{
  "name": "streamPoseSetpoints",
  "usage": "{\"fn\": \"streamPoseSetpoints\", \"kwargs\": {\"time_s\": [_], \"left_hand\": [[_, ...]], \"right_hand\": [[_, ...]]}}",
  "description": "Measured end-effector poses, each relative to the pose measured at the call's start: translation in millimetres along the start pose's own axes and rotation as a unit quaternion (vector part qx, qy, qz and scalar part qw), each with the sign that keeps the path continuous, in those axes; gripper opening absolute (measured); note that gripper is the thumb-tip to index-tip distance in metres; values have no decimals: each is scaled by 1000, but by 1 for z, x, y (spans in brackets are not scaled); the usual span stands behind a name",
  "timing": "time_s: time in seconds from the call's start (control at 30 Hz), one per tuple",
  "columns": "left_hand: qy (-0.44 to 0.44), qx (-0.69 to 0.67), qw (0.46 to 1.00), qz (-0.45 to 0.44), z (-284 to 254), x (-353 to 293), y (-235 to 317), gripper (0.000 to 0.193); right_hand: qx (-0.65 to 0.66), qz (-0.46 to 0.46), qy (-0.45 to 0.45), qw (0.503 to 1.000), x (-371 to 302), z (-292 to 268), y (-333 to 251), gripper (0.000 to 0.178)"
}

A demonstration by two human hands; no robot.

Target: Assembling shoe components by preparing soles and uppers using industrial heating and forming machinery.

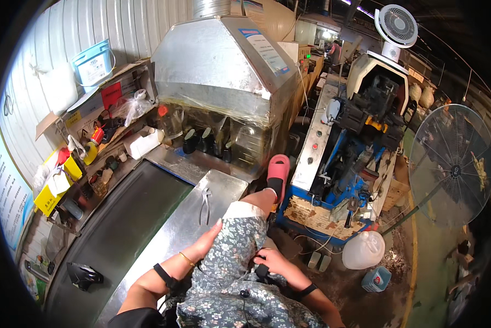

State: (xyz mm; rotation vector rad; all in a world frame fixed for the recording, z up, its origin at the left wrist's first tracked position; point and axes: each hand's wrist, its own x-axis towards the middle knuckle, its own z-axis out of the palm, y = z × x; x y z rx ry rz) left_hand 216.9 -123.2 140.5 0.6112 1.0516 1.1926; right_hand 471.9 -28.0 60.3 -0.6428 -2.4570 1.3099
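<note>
My left hand [207, 240] lies along the left side of my floral-covered thigh [229, 246], fingers stretched out and holding nothing. Just ahead of it, a pair of pliers [205, 208] rests on the bare metal tabletop [171, 240]. My right hand [275, 262] is at the right side of the same leg, its fingers curled in against the floral cloth. A small black piece [262, 270] shows beside those fingers; what they hold, if anything, is hidden. Each wrist wears a black band.
Left of the metal top runs a dark belt [130, 218] carrying a glossy black part [84, 275]. Black shoes [205, 141] stand beneath a metal hood [218, 54]. A blue machine [338, 180], white jug [363, 250], small bucket [376, 279] and large fan [453, 164] occupy the right.
</note>
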Motion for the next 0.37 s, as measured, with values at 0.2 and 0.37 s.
{"fn": "streamPoseSetpoints", "kwargs": {"time_s": [0.2, 0.37], "left_hand": [[268, 392, 880, 11, -5, 22, -26, 76], [109, 369, 922, 47, -50, -12, -18, 68]], "right_hand": [[-157, -32, 123, 979, 15, 24, 8, 19], [-135, -38, 24, 990, 47, 33, 4, 23]]}}
